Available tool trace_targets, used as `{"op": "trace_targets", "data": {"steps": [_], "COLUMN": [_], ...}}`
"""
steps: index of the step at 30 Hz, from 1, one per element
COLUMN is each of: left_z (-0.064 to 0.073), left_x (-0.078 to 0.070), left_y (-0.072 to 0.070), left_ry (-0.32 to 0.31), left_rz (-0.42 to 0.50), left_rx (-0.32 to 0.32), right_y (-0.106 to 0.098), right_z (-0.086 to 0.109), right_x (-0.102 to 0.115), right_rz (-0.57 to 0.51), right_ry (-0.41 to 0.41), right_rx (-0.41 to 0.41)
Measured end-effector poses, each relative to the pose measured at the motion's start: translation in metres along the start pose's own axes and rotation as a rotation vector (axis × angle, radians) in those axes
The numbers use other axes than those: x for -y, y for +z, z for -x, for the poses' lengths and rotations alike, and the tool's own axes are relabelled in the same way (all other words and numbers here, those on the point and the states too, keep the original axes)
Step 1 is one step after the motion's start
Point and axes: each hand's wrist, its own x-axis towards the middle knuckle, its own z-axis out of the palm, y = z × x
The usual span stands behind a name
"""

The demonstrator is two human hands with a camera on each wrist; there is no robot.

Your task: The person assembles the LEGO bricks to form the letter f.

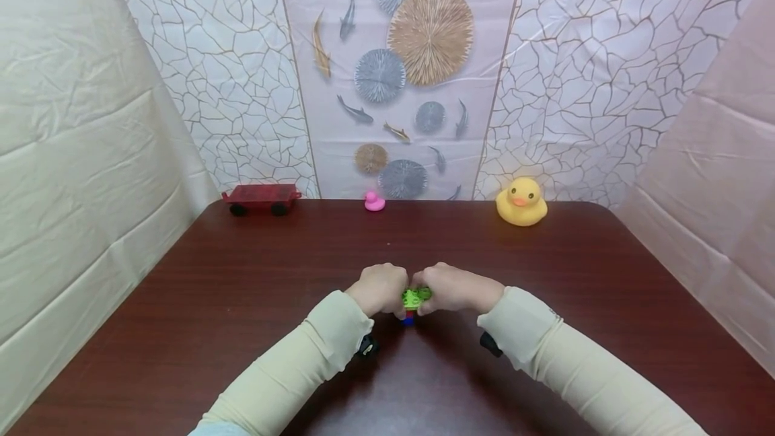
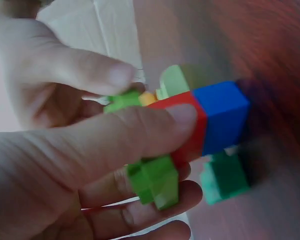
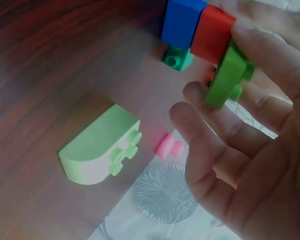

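Observation:
A toy brick stack (image 1: 408,315) stands upright between both hands in the head view, green on top, then red, blue lowest. My left hand (image 1: 383,288) pinches it, its thumb lying over the red brick (image 2: 187,142) beside the blue brick (image 2: 222,117). From the other side my right hand (image 1: 455,288) pinches the green brick (image 3: 227,77) at the top, thumb on its edge. A darker green brick (image 2: 225,177) shows beyond the blue one; whether they join I cannot tell. A small orange piece (image 2: 147,98) is mostly hidden.
A pale green rounded brick (image 3: 100,145) is past the hands. Along the far table edge are a red toy wagon (image 1: 260,198), a pink duck (image 1: 374,202) and a yellow duck (image 1: 521,202). Behind hangs a patterned cloth (image 1: 242,86).

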Motion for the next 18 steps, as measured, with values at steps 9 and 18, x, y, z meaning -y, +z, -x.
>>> {"op": "trace_targets", "data": {"steps": [9, 18], "left_z": [0.004, 0.011], "left_x": [0.006, 0.017], "left_y": [0.0, 0.001], "left_ry": [0.005, -0.023], "left_rz": [-0.01, -0.038], "left_rx": [-0.007, -0.005], "right_y": [-0.001, 0.007], "right_z": [0.001, -0.006], "right_x": [0.002, 0.011], "right_rz": [0.028, 0.05], "right_ry": [-0.041, -0.037], "right_rx": [-0.024, -0.049]}}
